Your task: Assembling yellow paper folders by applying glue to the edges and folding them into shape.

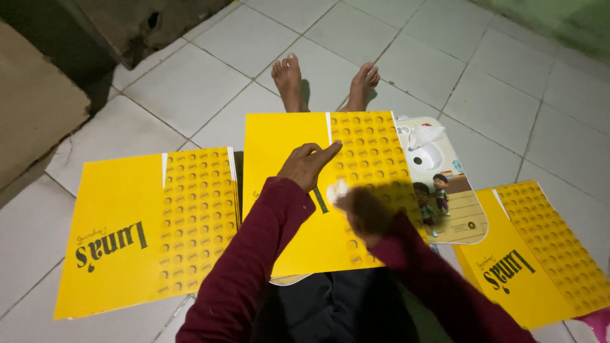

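Pale floor tiles (190, 82) with dark grout ran under everything, dim toward the corners. Nearest the camera, two arms in dark red sleeves (244, 267) reached forward over the person's lap. The left hand (307, 166) lay palm down on the middle yellow sheet (286, 146), fingers loosely curled with the forefinger stretched along the sheet's printed seam, pressing rather than gripping. The right hand (364, 211) was a blur over the same sheet, just beside the left; whether it was spread or closed could not be told, though a small white scrap (337, 189) showed at its edge. A second yellow sheet (127, 235) lay flat to the left, a third (534, 254) to the right, cut off by the frame. Beyond, a tissue pack (438, 171) with cartoon figures peeked from under the middle sheet, and bare feet (325, 82) rested farthest out
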